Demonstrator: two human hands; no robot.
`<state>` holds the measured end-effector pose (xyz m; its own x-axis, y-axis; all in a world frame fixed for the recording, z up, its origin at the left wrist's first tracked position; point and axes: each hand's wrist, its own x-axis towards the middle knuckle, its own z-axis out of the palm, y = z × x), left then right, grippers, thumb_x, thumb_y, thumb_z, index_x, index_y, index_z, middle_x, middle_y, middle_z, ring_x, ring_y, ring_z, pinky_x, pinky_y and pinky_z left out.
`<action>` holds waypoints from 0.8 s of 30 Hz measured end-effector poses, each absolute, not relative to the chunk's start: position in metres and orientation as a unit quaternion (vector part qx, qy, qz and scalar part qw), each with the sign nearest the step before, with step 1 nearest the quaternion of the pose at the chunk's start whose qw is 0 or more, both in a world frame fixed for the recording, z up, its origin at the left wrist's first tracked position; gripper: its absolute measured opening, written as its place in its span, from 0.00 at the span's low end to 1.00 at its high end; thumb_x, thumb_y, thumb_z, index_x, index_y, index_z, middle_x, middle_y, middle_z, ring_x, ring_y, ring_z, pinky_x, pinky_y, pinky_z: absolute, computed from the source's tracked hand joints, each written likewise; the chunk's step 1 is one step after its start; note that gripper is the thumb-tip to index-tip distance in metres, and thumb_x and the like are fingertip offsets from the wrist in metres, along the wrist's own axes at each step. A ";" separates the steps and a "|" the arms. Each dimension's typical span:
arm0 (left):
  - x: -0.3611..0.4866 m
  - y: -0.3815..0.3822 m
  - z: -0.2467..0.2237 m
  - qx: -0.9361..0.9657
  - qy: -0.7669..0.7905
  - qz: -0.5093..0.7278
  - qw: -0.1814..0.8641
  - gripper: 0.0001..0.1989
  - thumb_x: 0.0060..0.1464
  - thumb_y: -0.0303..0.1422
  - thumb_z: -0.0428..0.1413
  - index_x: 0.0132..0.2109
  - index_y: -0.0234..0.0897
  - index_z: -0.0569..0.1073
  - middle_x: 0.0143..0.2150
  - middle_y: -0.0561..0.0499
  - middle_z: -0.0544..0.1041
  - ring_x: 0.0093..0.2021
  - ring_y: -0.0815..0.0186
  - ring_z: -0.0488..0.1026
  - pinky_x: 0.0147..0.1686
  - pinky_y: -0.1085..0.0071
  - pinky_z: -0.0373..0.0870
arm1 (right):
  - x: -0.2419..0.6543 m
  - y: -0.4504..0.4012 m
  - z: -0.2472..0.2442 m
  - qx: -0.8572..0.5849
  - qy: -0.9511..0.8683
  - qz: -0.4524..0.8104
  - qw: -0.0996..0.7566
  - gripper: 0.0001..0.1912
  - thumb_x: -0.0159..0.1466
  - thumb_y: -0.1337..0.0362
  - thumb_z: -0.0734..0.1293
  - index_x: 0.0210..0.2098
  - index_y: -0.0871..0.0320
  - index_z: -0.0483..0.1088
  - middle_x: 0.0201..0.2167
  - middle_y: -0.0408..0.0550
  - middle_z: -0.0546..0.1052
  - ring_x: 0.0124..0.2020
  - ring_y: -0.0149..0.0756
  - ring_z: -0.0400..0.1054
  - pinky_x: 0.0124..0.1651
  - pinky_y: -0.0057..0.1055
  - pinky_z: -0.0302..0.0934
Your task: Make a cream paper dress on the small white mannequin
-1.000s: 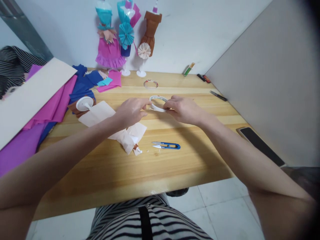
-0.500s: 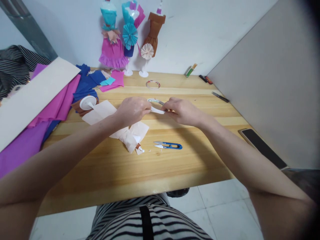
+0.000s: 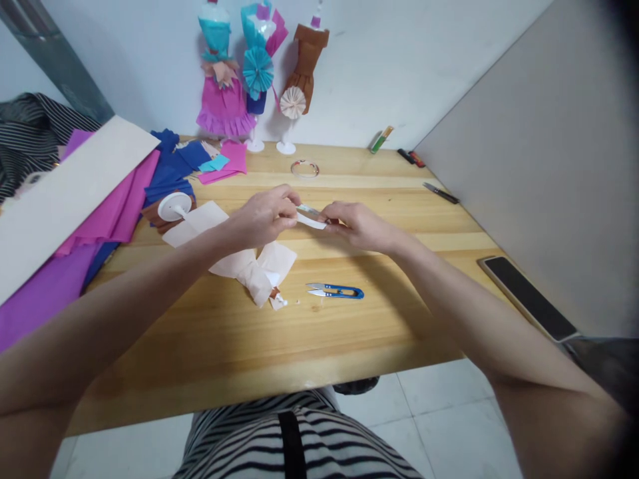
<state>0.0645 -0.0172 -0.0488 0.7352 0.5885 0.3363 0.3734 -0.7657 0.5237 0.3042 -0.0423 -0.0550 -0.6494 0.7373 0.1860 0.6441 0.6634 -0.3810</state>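
Note:
Above the middle of the table, my left hand (image 3: 269, 211) pinches one end of a short white tape strip (image 3: 311, 221). My right hand (image 3: 357, 225) has its fingers closed on the tape roll (image 3: 308, 209) at the strip's other end; its fingers hide much of the roll. Below the hands, blue thread snips (image 3: 344, 291) lie with their blades pointing left. Near my left forearm lies a small dress form wrapped in pale crepe paper (image 3: 255, 279), tipped over, with its round white base (image 3: 174, 206) at the far left end.
Three dressed mini mannequins (image 3: 225, 100) stand against the wall. Coloured crepe paper (image 3: 127, 199) and a long cream board (image 3: 74, 193) cover the left side. A second tape ring (image 3: 304, 168), a green tube (image 3: 382, 140), a knife (image 3: 440, 193) and a phone (image 3: 529, 296) lie farther off.
My left hand has shifted slightly left and up, its fingers less bunched. The tape roll has tilted and shows less of its ring. The strip still spans both hands.

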 end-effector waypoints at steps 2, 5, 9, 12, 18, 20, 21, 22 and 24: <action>0.064 -0.012 -0.050 0.901 0.245 0.239 0.265 0.11 0.53 0.31 0.50 0.26 0.34 0.73 0.45 0.46 0.78 0.36 0.68 0.72 0.38 0.71 0.65 | 0.304 -0.041 -0.057 -0.389 -0.892 0.156 0.173 0.06 0.61 0.67 0.61 0.32 0.59 0.70 0.25 0.44 0.70 0.26 0.31 0.60 0.32 0.28 0.53; 0.065 -0.003 -0.055 0.885 0.237 0.214 0.340 0.11 0.52 0.32 0.51 0.25 0.34 0.73 0.40 0.49 0.80 0.29 0.72 0.69 0.31 0.74 0.63 | 0.305 -0.041 -0.062 -0.416 -0.869 0.199 0.181 0.06 0.61 0.66 0.62 0.32 0.59 0.70 0.24 0.42 0.69 0.25 0.29 0.59 0.30 0.27 0.54; 0.067 0.005 -0.056 0.841 0.280 0.197 0.419 0.09 0.48 0.34 0.55 0.26 0.33 0.75 0.42 0.46 0.81 0.34 0.69 0.73 0.32 0.74 0.64 | 0.310 -0.048 -0.067 -0.435 -0.826 0.248 0.258 0.10 0.60 0.64 0.63 0.40 0.58 0.70 0.38 0.49 0.73 0.29 0.31 0.66 0.33 0.28 0.59; 0.067 0.005 -0.054 0.802 0.307 0.205 0.469 0.09 0.47 0.34 0.56 0.29 0.33 0.77 0.38 0.45 0.81 0.47 0.62 0.74 0.40 0.71 0.68 | 0.317 -0.065 -0.067 -0.469 -0.802 0.222 0.295 0.12 0.60 0.61 0.65 0.42 0.58 0.68 0.41 0.51 0.72 0.30 0.31 0.67 0.33 0.30 0.61; 0.070 0.003 -0.052 0.771 0.323 0.214 0.505 0.07 0.46 0.33 0.57 0.28 0.34 0.77 0.37 0.46 0.81 0.48 0.60 0.74 0.46 0.65 0.68 | 0.312 -0.118 -0.063 -0.462 -0.871 0.157 0.059 0.15 0.59 0.56 0.68 0.40 0.59 0.67 0.38 0.53 0.73 0.34 0.39 0.67 0.34 0.33 0.60; 0.072 0.002 -0.053 0.768 0.322 0.212 0.511 0.07 0.46 0.33 0.57 0.28 0.34 0.77 0.37 0.46 0.81 0.48 0.60 0.75 0.46 0.65 0.68 | 0.305 -0.131 -0.064 -0.457 -0.877 0.145 0.027 0.09 0.60 0.61 0.66 0.37 0.60 0.67 0.36 0.53 0.73 0.34 0.39 0.67 0.33 0.32 0.60; 0.073 0.002 -0.053 0.767 0.321 0.212 0.515 0.07 0.47 0.33 0.57 0.28 0.35 0.78 0.37 0.47 0.81 0.47 0.60 0.75 0.46 0.65 0.69 | 0.303 -0.135 -0.064 -0.461 -0.875 0.144 0.023 0.05 0.60 0.64 0.65 0.35 0.59 0.67 0.34 0.52 0.73 0.32 0.38 0.67 0.33 0.31 0.59; 0.073 0.001 -0.053 0.765 0.318 0.212 0.518 0.07 0.47 0.34 0.57 0.29 0.35 0.78 0.36 0.47 0.81 0.47 0.60 0.75 0.46 0.65 0.69 | 0.301 -0.138 -0.065 -0.469 -0.871 0.146 0.026 0.02 0.60 0.67 0.64 0.32 0.59 0.66 0.32 0.51 0.73 0.31 0.36 0.66 0.32 0.31 0.58; 0.074 -0.001 -0.053 0.759 0.316 0.214 0.528 0.07 0.47 0.34 0.58 0.29 0.35 0.78 0.34 0.48 0.81 0.47 0.60 0.75 0.46 0.65 0.69 | 0.299 -0.141 -0.068 -0.499 -0.852 0.153 0.052 0.03 0.59 0.70 0.63 0.29 0.58 0.64 0.28 0.48 0.72 0.27 0.34 0.64 0.31 0.30 0.56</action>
